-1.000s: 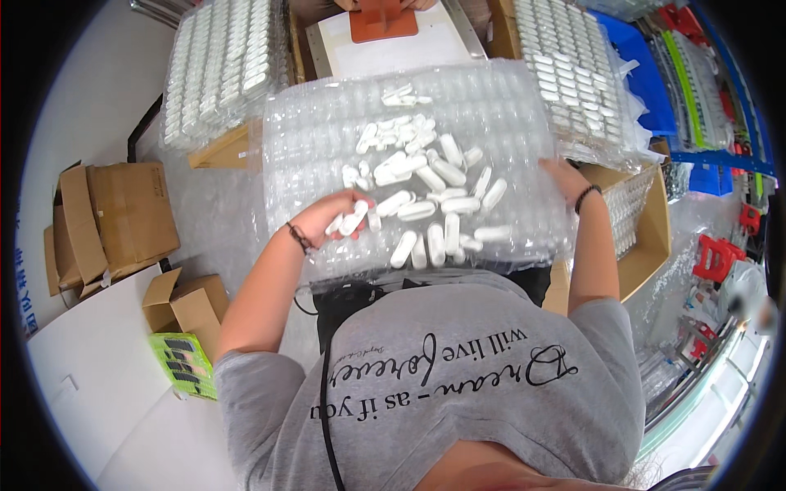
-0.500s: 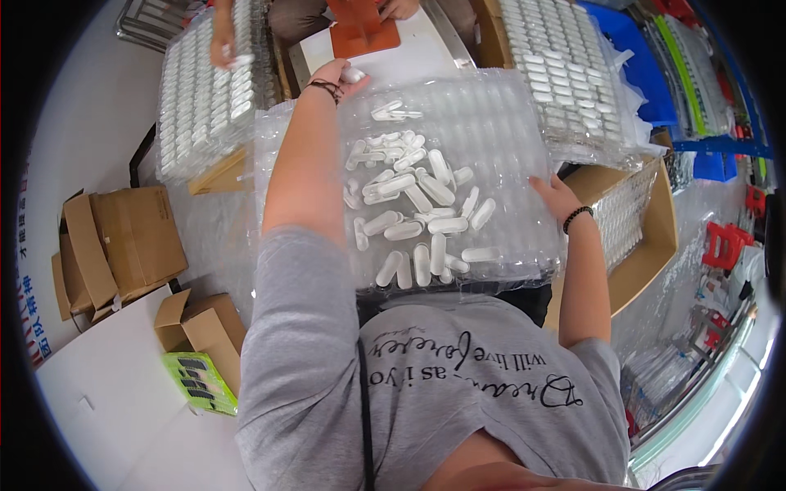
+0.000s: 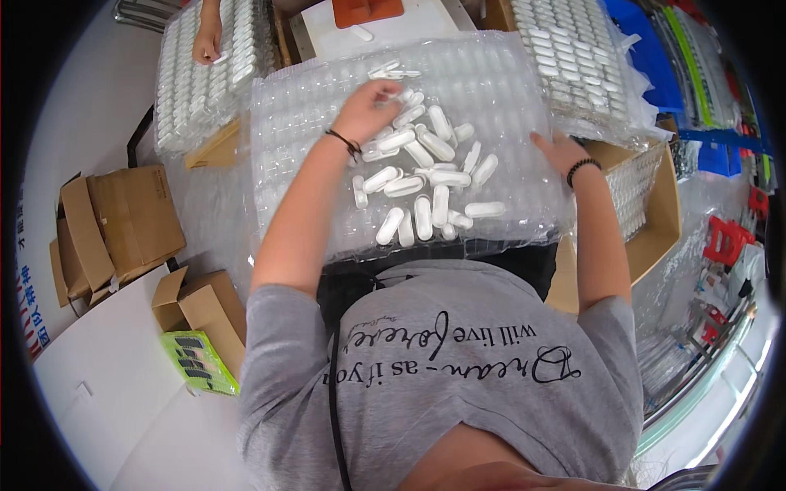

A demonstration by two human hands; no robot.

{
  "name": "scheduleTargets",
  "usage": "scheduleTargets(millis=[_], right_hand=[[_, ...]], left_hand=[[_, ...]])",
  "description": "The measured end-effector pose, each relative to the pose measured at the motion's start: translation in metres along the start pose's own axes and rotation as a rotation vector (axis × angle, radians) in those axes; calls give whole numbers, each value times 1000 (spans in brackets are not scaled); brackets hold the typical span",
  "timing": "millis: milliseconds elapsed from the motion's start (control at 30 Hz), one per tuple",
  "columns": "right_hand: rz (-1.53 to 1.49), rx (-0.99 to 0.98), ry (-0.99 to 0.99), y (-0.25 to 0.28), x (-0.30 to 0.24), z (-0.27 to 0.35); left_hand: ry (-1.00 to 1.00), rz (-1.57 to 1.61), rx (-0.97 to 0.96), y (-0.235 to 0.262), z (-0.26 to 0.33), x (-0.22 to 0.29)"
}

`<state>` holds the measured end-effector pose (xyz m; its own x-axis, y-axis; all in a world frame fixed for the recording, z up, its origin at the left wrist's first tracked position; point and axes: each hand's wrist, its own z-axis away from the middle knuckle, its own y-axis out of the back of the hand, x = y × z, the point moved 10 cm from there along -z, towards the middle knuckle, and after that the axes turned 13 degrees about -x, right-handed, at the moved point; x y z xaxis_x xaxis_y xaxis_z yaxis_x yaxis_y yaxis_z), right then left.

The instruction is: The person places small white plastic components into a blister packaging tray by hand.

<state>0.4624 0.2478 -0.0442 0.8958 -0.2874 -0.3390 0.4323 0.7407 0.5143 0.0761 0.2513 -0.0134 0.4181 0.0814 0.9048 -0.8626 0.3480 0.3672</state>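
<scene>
Open cardboard boxes (image 3: 123, 225) lie at far left, beside a green packet (image 3: 196, 362) on the white surface. Above them, another person's hand (image 3: 206, 42) rests on a filled tray of white capsules (image 3: 196, 74).

At centre, a clear plastic blister tray (image 3: 327, 164) lies flat in front of the person in the grey shirt, bearing a loose heap of white capsule-shaped pieces (image 3: 426, 188). The left hand (image 3: 372, 110) reaches forward over the tray, knuckles up and fingers curled down into the upper edge of the heap; whether it grips any piece cannot be told from this angle. A dark band circles its wrist. Most of the pieces lie just below and to the right of that hand, between the two arms.

Further right, the right hand (image 3: 559, 151) lies open and flat, fingers spread, pressing on the tray's right side, clear of the heap, holding nothing. Beyond it, a second filled tray (image 3: 573, 57) sits above a cardboard box (image 3: 655, 221).
</scene>
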Motion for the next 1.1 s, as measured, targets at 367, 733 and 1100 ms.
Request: scheduleTargets(millis=[367, 733, 1100], right_hand=[[579, 349, 484, -80, -211, 46], [195, 503, 977, -130, -209, 75], [-207, 269, 1042, -138, -203, 87]], left_hand=[[-178, -459, 312, -37, 81, 8], [-188, -207, 312, -35, 135, 14], [-249, -222, 318, -44, 144, 43]])
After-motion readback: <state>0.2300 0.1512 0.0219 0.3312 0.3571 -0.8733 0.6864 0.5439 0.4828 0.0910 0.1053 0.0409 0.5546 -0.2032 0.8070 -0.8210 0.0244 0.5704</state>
